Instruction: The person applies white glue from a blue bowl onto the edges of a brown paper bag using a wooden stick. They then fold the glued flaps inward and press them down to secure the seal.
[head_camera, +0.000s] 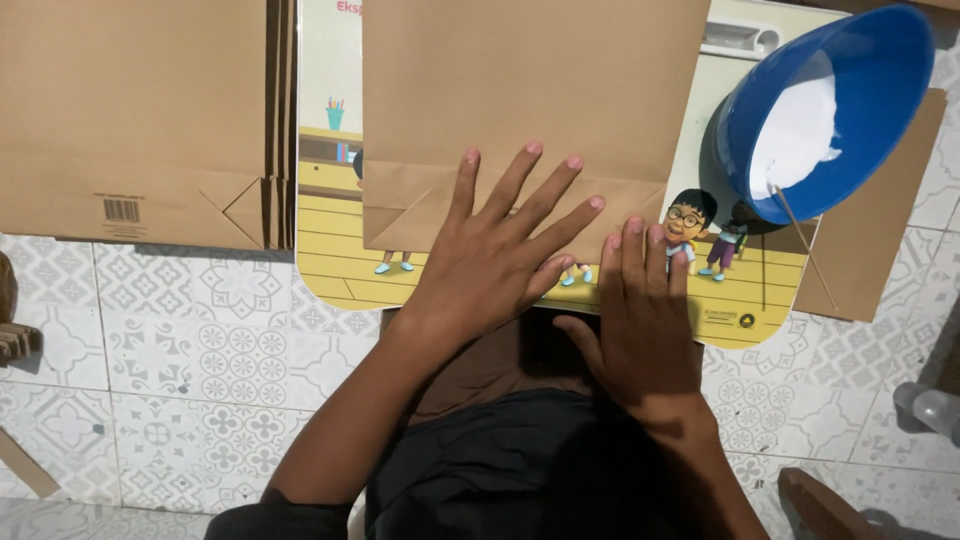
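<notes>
A flat brown paper bag (520, 90) lies on a colourful cartoon-printed board (745, 300). My left hand (500, 245) presses flat on the bag's folded bottom edge, fingers spread wide. My right hand (645, 315) rests beside it, fingers together on the bag's lower right corner and the board. Neither hand holds anything.
A stack of brown paper bags (140, 120) lies at the left on the patterned tile floor (200, 340). A blue bowl (880, 60) with white paste and a thin stick (800, 240) tilts at the upper right. Another brown bag (880, 230) lies under the board's right side.
</notes>
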